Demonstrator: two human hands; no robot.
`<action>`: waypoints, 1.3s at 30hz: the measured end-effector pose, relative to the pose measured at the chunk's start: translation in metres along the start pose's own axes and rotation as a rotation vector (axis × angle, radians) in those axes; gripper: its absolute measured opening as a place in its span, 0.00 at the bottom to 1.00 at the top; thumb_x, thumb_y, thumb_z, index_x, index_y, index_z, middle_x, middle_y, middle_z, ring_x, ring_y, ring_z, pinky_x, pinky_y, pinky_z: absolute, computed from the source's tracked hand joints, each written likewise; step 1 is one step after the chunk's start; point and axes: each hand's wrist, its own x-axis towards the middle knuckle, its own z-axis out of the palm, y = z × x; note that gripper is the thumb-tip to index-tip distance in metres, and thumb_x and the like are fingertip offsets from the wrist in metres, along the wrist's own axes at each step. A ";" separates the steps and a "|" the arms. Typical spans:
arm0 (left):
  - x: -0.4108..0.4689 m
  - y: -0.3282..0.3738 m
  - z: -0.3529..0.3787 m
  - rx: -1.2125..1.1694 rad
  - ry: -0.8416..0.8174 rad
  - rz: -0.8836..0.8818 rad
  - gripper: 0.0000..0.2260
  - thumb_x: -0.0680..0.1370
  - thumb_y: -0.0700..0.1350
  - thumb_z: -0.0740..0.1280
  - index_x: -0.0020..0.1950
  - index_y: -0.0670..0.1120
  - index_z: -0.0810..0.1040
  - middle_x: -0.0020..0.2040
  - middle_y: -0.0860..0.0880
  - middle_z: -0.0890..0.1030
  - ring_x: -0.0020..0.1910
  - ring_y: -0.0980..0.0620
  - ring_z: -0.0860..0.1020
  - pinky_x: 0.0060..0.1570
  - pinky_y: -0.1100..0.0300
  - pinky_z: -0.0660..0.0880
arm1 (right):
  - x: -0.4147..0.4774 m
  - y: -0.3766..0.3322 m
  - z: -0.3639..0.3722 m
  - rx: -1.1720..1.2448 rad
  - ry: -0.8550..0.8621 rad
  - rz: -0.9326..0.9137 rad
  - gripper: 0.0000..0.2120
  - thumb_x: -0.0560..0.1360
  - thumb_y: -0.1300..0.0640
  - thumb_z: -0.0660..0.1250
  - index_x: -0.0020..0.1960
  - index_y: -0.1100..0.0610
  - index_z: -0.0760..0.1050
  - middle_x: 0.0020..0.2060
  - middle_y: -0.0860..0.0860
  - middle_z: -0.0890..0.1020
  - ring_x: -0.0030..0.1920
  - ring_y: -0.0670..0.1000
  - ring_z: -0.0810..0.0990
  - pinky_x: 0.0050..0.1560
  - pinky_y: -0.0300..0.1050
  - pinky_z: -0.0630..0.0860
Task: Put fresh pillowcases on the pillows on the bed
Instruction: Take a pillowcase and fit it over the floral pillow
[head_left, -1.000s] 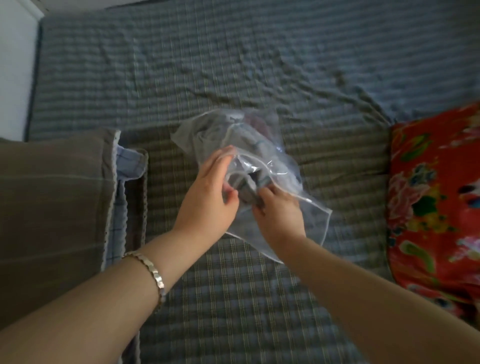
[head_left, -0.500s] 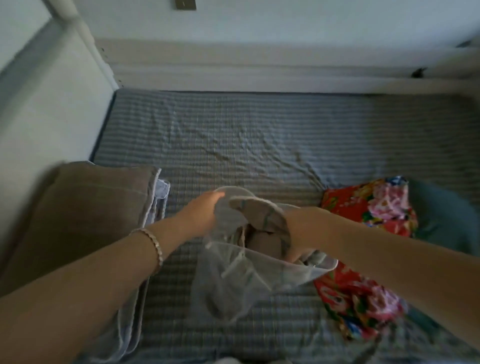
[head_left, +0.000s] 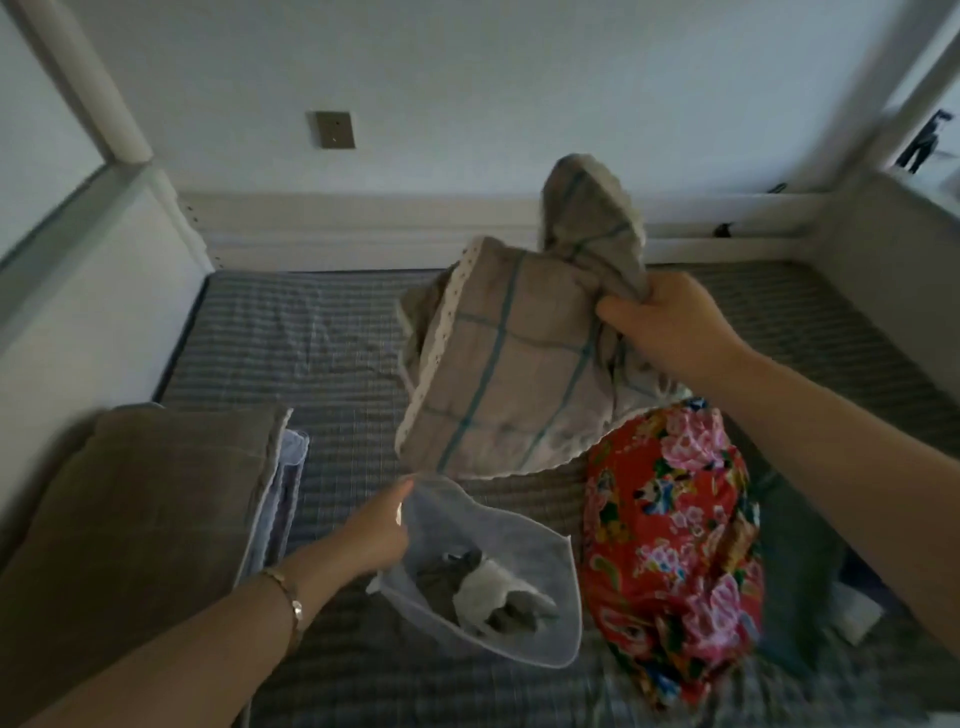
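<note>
Head view: right hand (head_left: 670, 327) clenches pillowcase (head_left: 498, 364), 1 o'clock; left hand (head_left: 376, 530) pinches bag (head_left: 540, 525), 6 o'clock. Likely unpacking; next, find opening.

A beige checked pillowcase (head_left: 498, 364) with white lace trim is hanging crumpled above the bed (head_left: 311, 338), bunched in the right hand (head_left: 670, 322). More folded fabric is lying in a clear bag (head_left: 519, 535) beside a red floral pillow (head_left: 670, 545).

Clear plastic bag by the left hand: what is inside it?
Bunched grey fabric with a white part shows inside the clear plastic bag. Anything beneath that bundle is covered.
</note>
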 end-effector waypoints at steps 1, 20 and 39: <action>0.006 0.002 -0.010 -0.063 0.019 -0.034 0.31 0.76 0.36 0.60 0.76 0.52 0.53 0.72 0.44 0.65 0.66 0.44 0.69 0.60 0.52 0.71 | -0.001 0.004 -0.006 0.004 0.062 -0.020 0.16 0.73 0.56 0.66 0.28 0.62 0.70 0.23 0.51 0.72 0.25 0.45 0.70 0.23 0.31 0.64; 0.005 0.085 -0.060 -0.447 0.265 0.232 0.10 0.70 0.42 0.74 0.48 0.51 0.79 0.41 0.59 0.80 0.39 0.65 0.78 0.39 0.71 0.72 | -0.060 0.095 0.035 0.175 -0.124 0.011 0.07 0.75 0.60 0.66 0.42 0.50 0.75 0.34 0.40 0.78 0.35 0.39 0.77 0.34 0.29 0.71; -0.017 0.081 -0.075 -1.150 0.222 -0.366 0.11 0.81 0.45 0.58 0.55 0.39 0.76 0.42 0.44 0.80 0.41 0.47 0.77 0.39 0.53 0.74 | -0.067 0.172 0.027 0.614 0.249 0.808 0.11 0.75 0.58 0.67 0.54 0.62 0.74 0.48 0.58 0.79 0.48 0.56 0.78 0.54 0.52 0.76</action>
